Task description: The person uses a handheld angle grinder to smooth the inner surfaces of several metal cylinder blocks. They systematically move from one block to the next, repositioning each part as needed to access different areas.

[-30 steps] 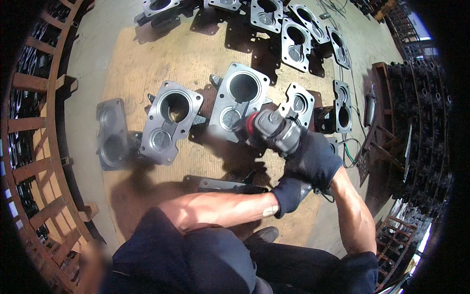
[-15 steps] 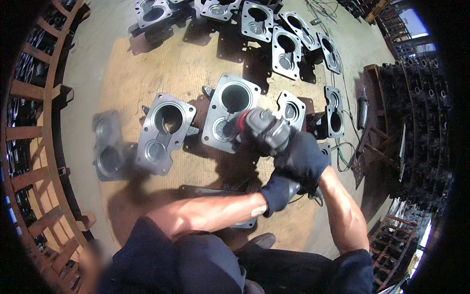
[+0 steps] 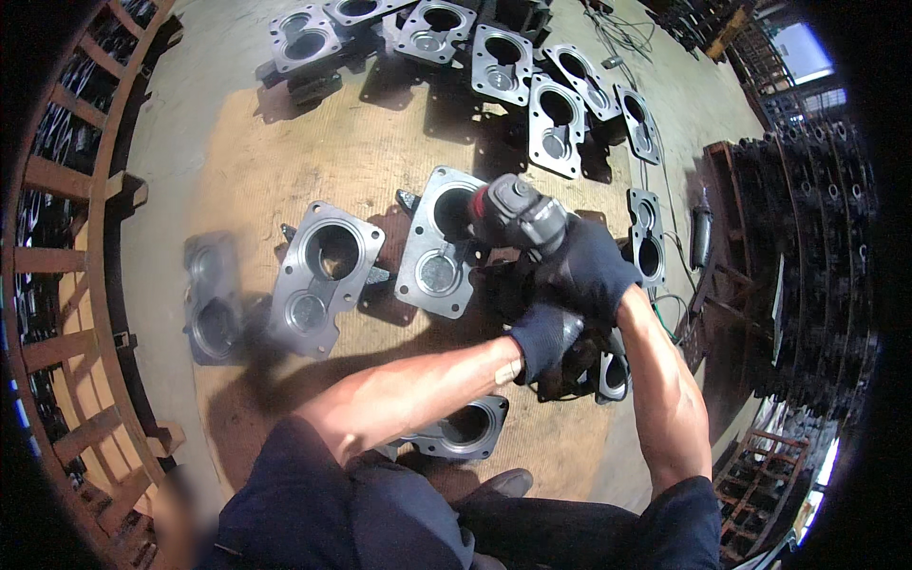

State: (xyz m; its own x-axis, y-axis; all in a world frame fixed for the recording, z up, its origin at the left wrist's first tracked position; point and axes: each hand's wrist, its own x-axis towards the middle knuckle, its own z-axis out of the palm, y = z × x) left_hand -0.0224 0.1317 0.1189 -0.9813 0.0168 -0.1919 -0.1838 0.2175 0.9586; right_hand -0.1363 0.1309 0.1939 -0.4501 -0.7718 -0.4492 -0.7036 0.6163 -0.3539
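Dark gloves cover both my hands, which are closed on one angle grinder (image 3: pixel 521 211). My right hand (image 3: pixel 591 268) wraps the grinder body just behind its grey head. Lower down, my left hand (image 3: pixel 551 334) grips the rear of the tool, its fingers partly hidden. The grinder's reddish disc edge lies over the right rim of the large bore in a grey metal casting (image 3: pixel 423 271). I cannot tell whether the disc touches the metal. A similar casting (image 3: pixel 353 285) sits to the left, its large round opening toward the far side.
Several more castings (image 3: pixel 554 123) stand along the far side. One casting (image 3: pixel 489 423) lies under my left forearm. A tan ribbed sheet (image 3: pixel 285 152) covers the floor. Brown racks (image 3: pixel 57 256) line the left, stacked dark parts (image 3: pixel 807 256) the right. Cables (image 3: pixel 617 33) run along the floor.
The grinder and both hands have moved up and slightly right, from the casting's smaller recess to its large bore. The whole view has shifted, so the castings sit lower in the picture.
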